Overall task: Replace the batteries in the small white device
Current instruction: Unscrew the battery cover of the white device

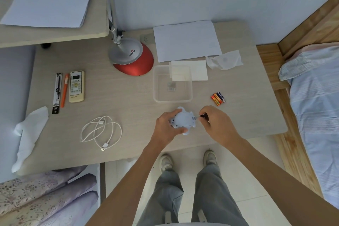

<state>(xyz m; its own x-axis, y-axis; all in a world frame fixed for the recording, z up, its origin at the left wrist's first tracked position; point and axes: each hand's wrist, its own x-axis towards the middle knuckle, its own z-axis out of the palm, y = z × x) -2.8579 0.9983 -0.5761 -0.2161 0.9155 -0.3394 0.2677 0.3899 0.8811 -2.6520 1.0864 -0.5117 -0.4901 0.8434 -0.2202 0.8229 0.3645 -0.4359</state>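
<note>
White plastic, the small device [183,120] sits clamped in the left hand [166,124] grip just above the tabletop [128,108]; the right hand [215,122] pinches a small dark screwdriver [202,116] at its edge. Likely unscrewing the cover; fresh batteries [218,98] wait beyond.

A single wide-angle view from a camera worn on the person's head looks steeply down over the table [113,97], with both forearms reaching in from the bottom edge, the person's shoes [189,159] on the floor below, and the wall at the top.
</note>
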